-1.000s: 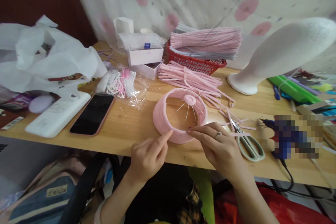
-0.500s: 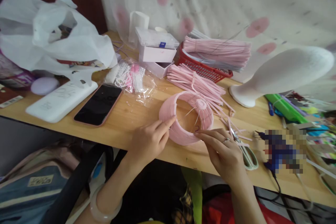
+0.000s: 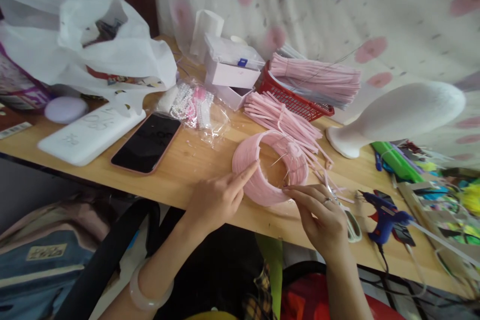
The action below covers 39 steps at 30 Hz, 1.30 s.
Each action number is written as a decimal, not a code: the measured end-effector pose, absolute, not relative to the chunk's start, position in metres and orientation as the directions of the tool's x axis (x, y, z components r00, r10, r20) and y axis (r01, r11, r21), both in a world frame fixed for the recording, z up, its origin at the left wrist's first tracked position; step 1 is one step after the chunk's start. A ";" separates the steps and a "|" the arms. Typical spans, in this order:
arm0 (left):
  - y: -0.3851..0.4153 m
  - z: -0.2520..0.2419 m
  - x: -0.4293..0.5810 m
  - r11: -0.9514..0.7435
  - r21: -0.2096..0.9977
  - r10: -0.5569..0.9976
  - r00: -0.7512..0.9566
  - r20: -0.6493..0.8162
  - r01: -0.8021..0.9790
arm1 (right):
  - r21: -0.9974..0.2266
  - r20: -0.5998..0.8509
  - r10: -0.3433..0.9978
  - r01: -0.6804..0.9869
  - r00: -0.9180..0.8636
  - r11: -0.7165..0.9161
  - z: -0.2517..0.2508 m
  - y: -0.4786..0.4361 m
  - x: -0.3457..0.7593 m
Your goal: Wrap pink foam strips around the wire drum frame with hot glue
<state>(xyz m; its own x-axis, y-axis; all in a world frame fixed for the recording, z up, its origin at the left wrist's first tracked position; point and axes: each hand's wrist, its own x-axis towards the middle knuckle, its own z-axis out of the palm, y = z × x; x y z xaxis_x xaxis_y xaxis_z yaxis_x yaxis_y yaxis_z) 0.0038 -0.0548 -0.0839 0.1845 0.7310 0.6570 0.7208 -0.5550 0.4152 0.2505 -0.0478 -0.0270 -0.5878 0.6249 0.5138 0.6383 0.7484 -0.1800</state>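
Rests the left hand [image 3: 217,197] beside a wide, round band wrapped in soft pink strips [image 3: 242,157], with the index finger stretched out and laid on the near-left rim and the other fingers loosely curled; cannot tell whether the thumb presses from below. Seems to pinch the same rim further right with the fingers of the right hand [image 3: 324,212] – tips drawn together, thumb mostly out of sight. Has the band facing upward on the light wooden table [image 3: 202,160], near the front edge, just in front of a tied bundle of pale pink strips [image 3: 279,117].

Looks well along on the outer wall: covered in rows of pink, with no gap to be seen on the visible side. Looks less finished inside – thin bare metal wires [image 3: 277,161] fanning out from a small, round, pink disc [image 3: 294,150] near the far-right inner wall. Suggests the rim under the fingers as the part being worked, with the wires perhaps left to cover or trim.

To the right, scissors with pale green handles [image 3: 354,225], partly hidden by the right hand, and a blue glue gun [image 3: 384,220], both unheld. Behind, a red plastic mesh basket [image 3: 296,101] with more pink strips in reserve.
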 end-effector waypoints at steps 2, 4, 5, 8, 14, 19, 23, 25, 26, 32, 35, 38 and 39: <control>-0.056 -0.085 0.004 -0.558 0.371 0.720 0.211 0.661 0.742 | -0.181 0.512 0.627 0.640 -0.587 0.747 -0.027 -0.048 0.250; -0.058 -0.086 0.004 -0.560 0.343 0.713 0.228 0.663 0.754 | -0.182 0.517 0.627 0.641 -0.583 0.745 -0.029 -0.050 0.250; -0.059 -0.085 0.004 -0.562 0.340 0.707 0.225 0.671 0.754 | -0.177 0.526 0.625 0.645 -0.577 0.743 -0.029 -0.050 0.250; -0.066 -0.081 0.008 -0.591 0.364 0.655 0.166 0.737 0.720 | -0.144 0.574 0.622 0.683 -0.532 0.716 -0.033 -0.053 0.248; -0.079 -0.079 0.032 -0.635 0.403 0.630 0.142 0.763 0.659 | -0.189 0.605 0.639 0.695 -0.474 0.694 -0.038 -0.054 0.247; -0.077 -0.088 0.041 -0.579 0.343 0.665 0.184 0.724 0.740 | -0.254 0.613 0.660 0.683 -0.434 0.685 -0.042 -0.054 0.247; -0.080 -0.087 0.040 -0.625 0.350 0.624 0.177 0.762 0.698 | -0.296 0.605 0.688 0.688 -0.401 0.662 -0.044 -0.057 0.247; -0.083 -0.083 0.044 -0.660 0.354 0.599 0.182 0.780 0.662 | -0.307 0.611 0.691 0.689 -0.386 0.657 -0.044 -0.060 0.248; -0.085 -0.082 0.047 -0.672 0.354 0.595 0.191 0.781 0.650 | -0.310 0.616 0.692 0.692 -0.376 0.652 -0.044 -0.062 0.249; -0.088 -0.080 0.072 -0.682 0.356 0.614 0.236 0.753 0.638 | -0.310 0.616 0.724 0.749 -0.311 0.586 -0.043 -0.075 0.260; -0.085 -0.084 0.080 -0.656 0.360 0.632 0.223 0.742 0.663 | -0.321 0.631 0.733 0.776 -0.253 0.543 -0.042 -0.081 0.273; -0.081 -0.090 0.082 -0.643 0.352 0.652 0.245 0.718 0.680 | -0.423 0.706 0.704 0.847 0.085 0.321 -0.042 -0.090 0.299; -0.081 -0.091 0.082 -0.639 0.344 0.656 0.253 0.711 0.688 | -0.480 0.701 0.667 0.858 0.252 0.180 -0.043 -0.094 0.311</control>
<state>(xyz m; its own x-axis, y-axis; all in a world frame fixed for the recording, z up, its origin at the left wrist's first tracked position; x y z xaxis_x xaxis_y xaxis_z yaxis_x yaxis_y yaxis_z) 0.0815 -0.0810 -0.0915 0.2530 0.6561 0.7110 0.6882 -0.6386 0.3443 0.3108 -0.0943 -0.0429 0.2521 0.6670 0.7011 0.8583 0.1804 -0.4803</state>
